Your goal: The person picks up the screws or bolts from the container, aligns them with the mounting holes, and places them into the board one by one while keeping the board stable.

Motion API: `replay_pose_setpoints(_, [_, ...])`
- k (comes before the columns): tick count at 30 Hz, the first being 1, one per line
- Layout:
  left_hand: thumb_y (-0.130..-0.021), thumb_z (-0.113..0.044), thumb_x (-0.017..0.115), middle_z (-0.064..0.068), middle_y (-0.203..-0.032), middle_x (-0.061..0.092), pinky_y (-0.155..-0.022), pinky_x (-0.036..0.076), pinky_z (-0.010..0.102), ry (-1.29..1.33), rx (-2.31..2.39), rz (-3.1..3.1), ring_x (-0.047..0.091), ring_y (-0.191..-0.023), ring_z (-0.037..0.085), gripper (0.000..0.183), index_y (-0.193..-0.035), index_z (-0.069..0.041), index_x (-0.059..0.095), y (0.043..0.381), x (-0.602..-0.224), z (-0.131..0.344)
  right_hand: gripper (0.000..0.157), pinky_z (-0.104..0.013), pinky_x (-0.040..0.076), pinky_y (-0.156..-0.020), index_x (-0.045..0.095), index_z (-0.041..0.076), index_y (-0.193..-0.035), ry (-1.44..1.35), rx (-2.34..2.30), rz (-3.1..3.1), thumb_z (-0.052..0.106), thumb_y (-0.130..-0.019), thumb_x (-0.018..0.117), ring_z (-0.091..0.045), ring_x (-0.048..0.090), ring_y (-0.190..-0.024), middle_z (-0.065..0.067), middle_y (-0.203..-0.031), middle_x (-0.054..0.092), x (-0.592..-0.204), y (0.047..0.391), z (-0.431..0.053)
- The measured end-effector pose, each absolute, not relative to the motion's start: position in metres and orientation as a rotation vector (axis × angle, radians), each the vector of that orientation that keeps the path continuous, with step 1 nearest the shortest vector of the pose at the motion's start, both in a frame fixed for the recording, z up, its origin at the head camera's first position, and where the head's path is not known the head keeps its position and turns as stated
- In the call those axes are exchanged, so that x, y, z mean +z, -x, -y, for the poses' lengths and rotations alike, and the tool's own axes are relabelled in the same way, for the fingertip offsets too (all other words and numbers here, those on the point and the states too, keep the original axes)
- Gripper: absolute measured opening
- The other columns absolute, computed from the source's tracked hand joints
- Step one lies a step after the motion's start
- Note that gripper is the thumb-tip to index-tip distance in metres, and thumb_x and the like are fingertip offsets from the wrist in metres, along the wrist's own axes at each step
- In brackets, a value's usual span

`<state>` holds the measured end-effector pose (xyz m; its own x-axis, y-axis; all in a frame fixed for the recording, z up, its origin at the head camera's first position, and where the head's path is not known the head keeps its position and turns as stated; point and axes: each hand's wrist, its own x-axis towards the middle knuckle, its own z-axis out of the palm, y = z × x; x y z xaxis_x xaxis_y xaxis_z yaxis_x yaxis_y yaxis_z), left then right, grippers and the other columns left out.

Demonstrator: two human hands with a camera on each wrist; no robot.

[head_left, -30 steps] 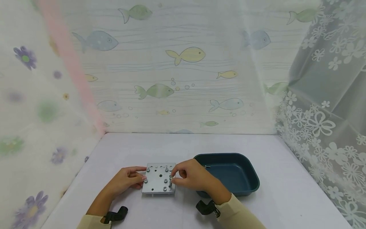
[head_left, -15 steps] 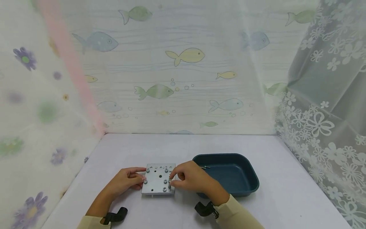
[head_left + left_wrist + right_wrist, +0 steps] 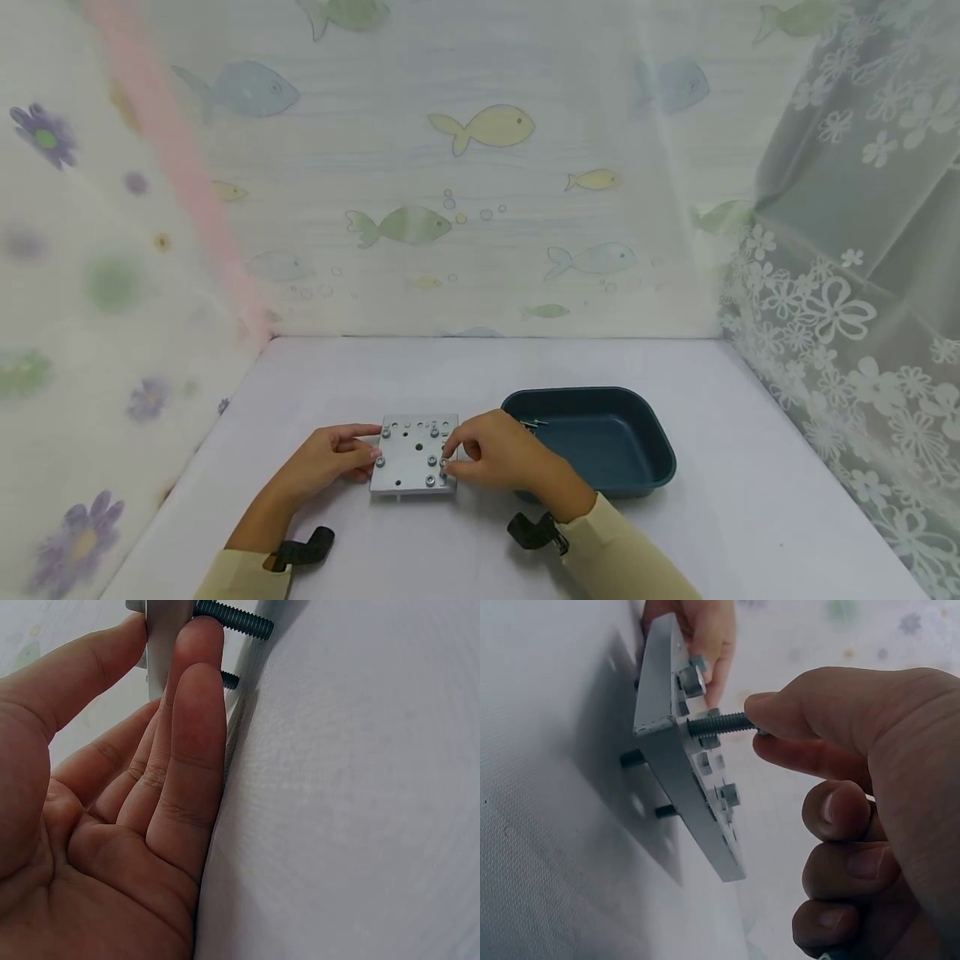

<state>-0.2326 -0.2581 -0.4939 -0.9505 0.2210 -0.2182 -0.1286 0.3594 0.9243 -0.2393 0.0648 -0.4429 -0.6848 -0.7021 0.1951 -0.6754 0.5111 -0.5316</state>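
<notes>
A silver metal plate (image 3: 408, 468) with drilled holes and several socket-head bolts stands a little above the white tabletop, bolt ends poking out below. My left hand (image 3: 330, 462) pinches its left edge, thumb on top and fingers under it, as the left wrist view shows beside a threaded bolt end (image 3: 236, 620). At the plate's right side, my right hand (image 3: 498, 454) pinches a bolt (image 3: 721, 724) by its head between thumb and index finger. The bolt stands upright, its lower end at the plate and much of its thread exposed. The other right fingers are curled in.
A dark blue tray (image 3: 607, 450) sits right of the plate, partly behind my right forearm. Several thin metal pieces (image 3: 534, 423) lie at its left end. Fish-printed curtain (image 3: 480, 208) hangs behind the table, with more fabric along both sides.
The bolt in my right hand has come down closer to the plate, and my right fingers with it. The left hand keeps its hold. The head view has tilted slightly.
</notes>
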Motion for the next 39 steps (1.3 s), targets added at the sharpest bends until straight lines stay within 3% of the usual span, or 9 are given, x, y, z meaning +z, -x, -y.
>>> replay_pose_setpoints(18, [-0.093,-0.025,0.079,0.01,-0.106,0.078,-0.076,0.063,0.032,-0.134,1.663,-2.285,0.074,-0.09,0.021,0.065,-0.148,-0.001,0.054,0.236,-0.495,0.258,0.008,-0.017,0.031,-0.052,0.081,0.025,-0.099,1.241,-0.894,-2.722,0.029,-0.092,0.079,-0.001,0.039,-0.054,0.013,-0.058,0.044,-0.442,0.241,-0.065])
replay_pose_setpoints(39, [-0.093,-0.026,0.08,0.01,-0.107,0.078,-0.075,0.063,0.032,-0.128,1.66,-2.283,0.073,-0.088,0.021,0.066,-0.148,-0.001,0.054,0.233,-0.497,0.261,0.004,-0.019,0.031,-0.05,0.08,0.034,-0.094,1.266,-0.643,-2.788,0.035,-0.091,0.079,0.001,0.043,-0.057,0.017,-0.06,0.047,-0.451,0.236,-0.057])
